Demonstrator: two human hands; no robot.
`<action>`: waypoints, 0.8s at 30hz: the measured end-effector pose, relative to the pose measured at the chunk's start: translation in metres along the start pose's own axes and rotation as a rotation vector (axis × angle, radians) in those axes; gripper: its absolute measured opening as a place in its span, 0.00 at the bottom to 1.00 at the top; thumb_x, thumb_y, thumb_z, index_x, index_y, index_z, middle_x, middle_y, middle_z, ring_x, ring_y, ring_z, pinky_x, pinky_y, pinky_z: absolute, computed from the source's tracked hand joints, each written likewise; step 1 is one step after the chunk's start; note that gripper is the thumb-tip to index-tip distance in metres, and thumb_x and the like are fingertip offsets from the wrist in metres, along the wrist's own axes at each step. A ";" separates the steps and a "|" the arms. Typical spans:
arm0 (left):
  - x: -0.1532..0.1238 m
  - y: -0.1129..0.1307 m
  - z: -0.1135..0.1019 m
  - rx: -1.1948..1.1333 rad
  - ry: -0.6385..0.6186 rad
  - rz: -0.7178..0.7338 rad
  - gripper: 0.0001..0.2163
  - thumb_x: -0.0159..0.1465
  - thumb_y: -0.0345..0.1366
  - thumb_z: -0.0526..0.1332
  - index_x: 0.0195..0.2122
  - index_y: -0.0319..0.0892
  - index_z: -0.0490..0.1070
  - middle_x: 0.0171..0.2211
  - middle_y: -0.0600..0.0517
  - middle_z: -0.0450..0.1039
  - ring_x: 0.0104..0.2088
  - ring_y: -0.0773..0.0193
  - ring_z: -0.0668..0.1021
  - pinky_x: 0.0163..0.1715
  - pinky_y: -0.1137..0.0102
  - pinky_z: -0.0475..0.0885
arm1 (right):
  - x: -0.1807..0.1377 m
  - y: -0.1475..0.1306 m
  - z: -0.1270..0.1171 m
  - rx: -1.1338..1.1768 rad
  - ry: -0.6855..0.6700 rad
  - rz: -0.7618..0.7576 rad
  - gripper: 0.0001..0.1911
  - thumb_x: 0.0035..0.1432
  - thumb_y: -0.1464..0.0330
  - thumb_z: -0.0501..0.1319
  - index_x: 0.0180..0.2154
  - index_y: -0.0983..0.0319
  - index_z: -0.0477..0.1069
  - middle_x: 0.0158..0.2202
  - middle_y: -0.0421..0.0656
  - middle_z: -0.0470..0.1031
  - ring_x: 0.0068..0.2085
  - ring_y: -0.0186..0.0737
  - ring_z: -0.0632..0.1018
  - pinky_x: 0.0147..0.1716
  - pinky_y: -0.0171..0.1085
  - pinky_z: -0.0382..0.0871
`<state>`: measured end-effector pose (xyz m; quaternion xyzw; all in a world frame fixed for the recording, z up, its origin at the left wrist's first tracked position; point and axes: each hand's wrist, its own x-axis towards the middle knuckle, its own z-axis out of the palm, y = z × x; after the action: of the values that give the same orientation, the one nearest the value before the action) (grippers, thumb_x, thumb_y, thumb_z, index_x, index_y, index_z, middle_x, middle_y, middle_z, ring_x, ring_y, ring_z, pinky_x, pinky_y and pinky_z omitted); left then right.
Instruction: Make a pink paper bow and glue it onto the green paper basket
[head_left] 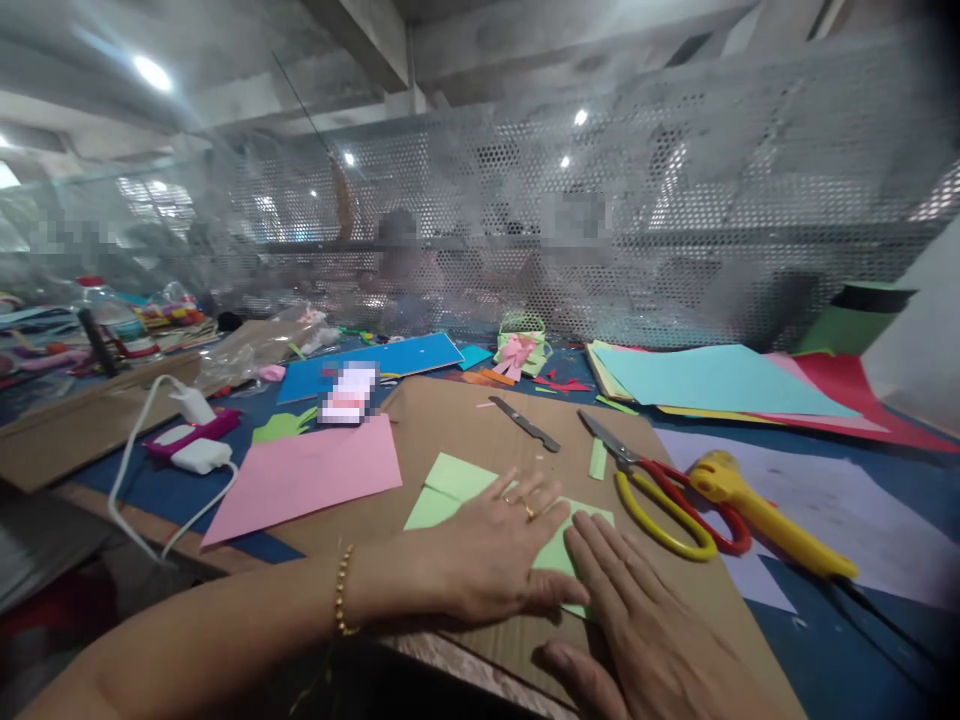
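A pale green sheet of paper (454,475) lies on a brown cardboard sheet (442,408), with a crease or edge line across its left part. My left hand (480,550) rests flat over its middle, fingers stretched out, and hides much of it. My right hand (637,610) lies flat at the paper's right end, fingers straight and side by side. Neither hand grips anything. Beyond them on the cardboard are a grey blade (525,424), a green paper strip (598,459) and scissors (660,485) with red and yellow handles.
A yellow glue gun (772,515) with a black cord lies right of the scissors. Coloured sheets (720,375) are stacked behind it. Pink paper (315,475), a phone (349,393) and white chargers (196,450) are on the left. A perforated metal screen (480,220) borders the table's back.
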<state>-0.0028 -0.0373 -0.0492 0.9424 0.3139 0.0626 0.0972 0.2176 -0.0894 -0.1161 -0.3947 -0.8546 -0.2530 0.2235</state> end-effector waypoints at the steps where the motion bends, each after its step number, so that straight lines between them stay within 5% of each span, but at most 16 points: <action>1: 0.002 -0.001 0.002 -0.040 -0.030 0.015 0.40 0.70 0.63 0.39 0.72 0.35 0.48 0.73 0.40 0.41 0.73 0.56 0.42 0.72 0.57 0.42 | 0.000 0.001 0.001 0.004 0.006 -0.007 0.44 0.63 0.45 0.57 0.68 0.68 0.56 0.62 0.60 0.71 0.58 0.61 0.75 0.52 0.51 0.77; 12: -0.064 -0.038 -0.001 0.056 -0.067 -0.383 0.41 0.70 0.62 0.44 0.73 0.34 0.42 0.73 0.39 0.35 0.73 0.49 0.44 0.69 0.52 0.53 | 0.000 0.006 0.006 -0.029 0.003 -0.030 0.43 0.62 0.44 0.57 0.65 0.70 0.61 0.59 0.63 0.72 0.56 0.63 0.77 0.47 0.50 0.79; 15: -0.072 -0.039 0.007 0.181 -0.016 -0.525 0.45 0.67 0.64 0.51 0.71 0.28 0.48 0.72 0.32 0.43 0.72 0.41 0.50 0.68 0.49 0.54 | 0.004 0.002 0.000 -0.070 0.006 -0.023 0.39 0.63 0.45 0.55 0.62 0.69 0.64 0.59 0.60 0.73 0.56 0.60 0.78 0.48 0.49 0.79; 18: -0.067 -0.031 0.017 0.392 0.158 -0.631 0.54 0.57 0.70 0.58 0.65 0.18 0.59 0.69 0.22 0.45 0.71 0.31 0.46 0.70 0.44 0.45 | 0.011 -0.001 -0.005 -0.186 0.022 -0.077 0.37 0.66 0.46 0.50 0.57 0.72 0.70 0.55 0.62 0.76 0.52 0.59 0.80 0.44 0.48 0.81; 21: -0.053 -0.014 0.020 0.428 0.271 -0.398 0.54 0.58 0.72 0.51 0.65 0.22 0.61 0.70 0.26 0.45 0.71 0.33 0.42 0.70 0.44 0.40 | 0.015 -0.002 -0.006 -0.282 0.044 -0.145 0.36 0.68 0.50 0.46 0.52 0.76 0.72 0.51 0.66 0.78 0.48 0.61 0.82 0.38 0.50 0.83; 24: -0.042 -0.003 0.013 0.204 0.100 -0.120 0.43 0.67 0.66 0.41 0.70 0.34 0.55 0.71 0.35 0.50 0.72 0.43 0.49 0.70 0.49 0.47 | 0.013 0.000 -0.002 -0.293 0.051 -0.172 0.37 0.67 0.49 0.47 0.52 0.77 0.71 0.52 0.68 0.77 0.49 0.63 0.82 0.38 0.52 0.83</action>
<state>-0.0352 -0.0622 -0.0644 0.9227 0.3787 0.0712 -0.0116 0.2099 -0.0835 -0.1071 -0.3416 -0.8333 -0.4030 0.1629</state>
